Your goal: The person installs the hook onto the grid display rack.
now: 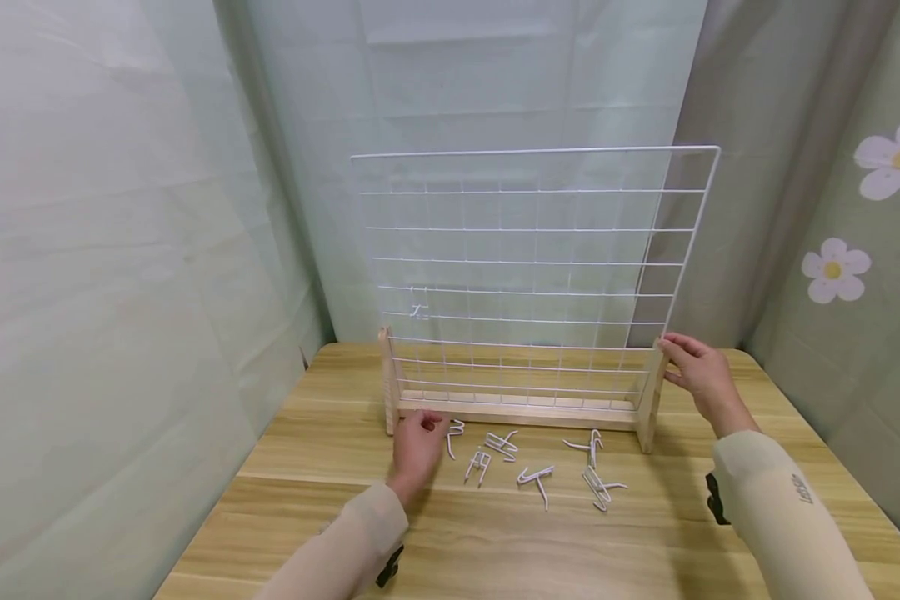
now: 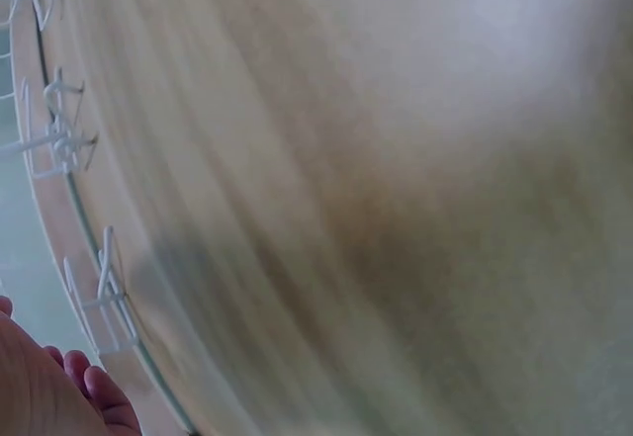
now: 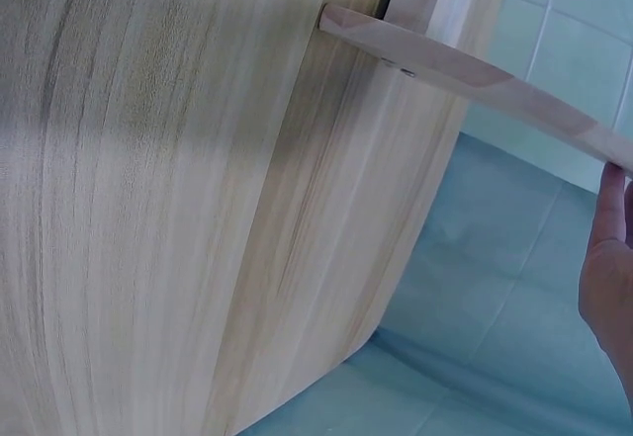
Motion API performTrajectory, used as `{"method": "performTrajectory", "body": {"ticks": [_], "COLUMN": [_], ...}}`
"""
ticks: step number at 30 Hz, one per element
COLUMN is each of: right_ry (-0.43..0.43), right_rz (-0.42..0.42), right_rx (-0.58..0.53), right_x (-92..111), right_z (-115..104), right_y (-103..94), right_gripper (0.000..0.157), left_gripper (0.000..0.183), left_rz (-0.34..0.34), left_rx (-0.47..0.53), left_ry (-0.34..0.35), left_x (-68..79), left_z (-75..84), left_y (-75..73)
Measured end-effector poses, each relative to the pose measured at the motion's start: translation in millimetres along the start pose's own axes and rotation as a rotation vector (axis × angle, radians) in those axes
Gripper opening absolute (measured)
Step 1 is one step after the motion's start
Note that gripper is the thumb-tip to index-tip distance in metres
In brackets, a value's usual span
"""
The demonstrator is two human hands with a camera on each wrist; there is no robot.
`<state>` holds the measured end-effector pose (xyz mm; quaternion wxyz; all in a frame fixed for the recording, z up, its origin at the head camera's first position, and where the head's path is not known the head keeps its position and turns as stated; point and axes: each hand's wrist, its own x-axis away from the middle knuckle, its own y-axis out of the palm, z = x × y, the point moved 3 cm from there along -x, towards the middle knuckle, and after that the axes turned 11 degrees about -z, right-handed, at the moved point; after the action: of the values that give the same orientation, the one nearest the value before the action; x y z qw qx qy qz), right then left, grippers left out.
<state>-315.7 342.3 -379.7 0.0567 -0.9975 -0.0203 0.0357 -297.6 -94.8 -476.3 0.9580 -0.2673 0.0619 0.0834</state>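
Looking at pale curtains (image 1: pixel 465 83) behind everything, then down at a wood-grain worktop (image 1: pixel 495 558). Seeing a big white wire grid (image 1: pixel 527 292) standing toward the worktop's far edge, held up by a wooden stand (image 1: pixel 517 412). Touching the stand's right post (image 1: pixel 650 400) near its top with the fingertips of the right hand (image 1: pixel 703 379), over toward the far right corner; not managing to tell whether properly pinching or just leaning on it. Resting the left hand (image 1: pixel 418 446) low by the stand's left end, fingers bunched close together, but not being able to tell what's in them, if anything.

Guessing at steadying or squaring up the stand as the step here. Probably calling next for light, even pressure at both ends, so as not to tip the grid.

Not spotting any boxes or trays, so counting the stand as the nearest thing to a holder, carrying just the grid.

Getting to the small stuff: counting six loose white hooks (image 1: pixel 537 476) lying between the stand and the worktop's near edge, with the leftmost just beside the left fingertips. Also spotting one more hook (image 1: pixel 417 310) hanging low on the grid, toward its left edge.
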Motion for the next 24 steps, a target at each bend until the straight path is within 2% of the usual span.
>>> {"method": "performTrajectory", "body": {"ticks": [3, 7, 10, 17, 24], "right_ry": [0.017, 0.032, 0.031, 0.003, 0.009], "right_rz": [0.008, 0.008, 0.005, 0.007, 0.012], "right_rx": [0.028, 0.042, 0.035, 0.003, 0.012], "right_x": [-0.3, -0.3, -0.1, 1.6, 0.6], "right_z": [0.1, -0.3, -0.7, -1.8, -0.5], "right_y": [0.3, 1.2, 1.2, 0.9, 1.5], "right_gripper": [0.041, 0.048, 0.046, 0.037, 0.047], "left_gripper": [0.008, 0.010, 0.011, 0.012, 0.013], "left_rz": [0.009, -0.010, -0.037, -0.056, -0.061], "left_rx": [-0.012, -0.031, -0.048, -0.068, -0.098], "left_ry": [0.021, 0.004, -0.020, -0.026, -0.047], "left_x": [2.0, 4.8, 7.0, 9.4, 5.7], "left_z": [-2.9, -5.3, -6.1, -10.2, -17.6], "left_y": [3.3, 6.2, 7.5, 10.8, 11.1]}}
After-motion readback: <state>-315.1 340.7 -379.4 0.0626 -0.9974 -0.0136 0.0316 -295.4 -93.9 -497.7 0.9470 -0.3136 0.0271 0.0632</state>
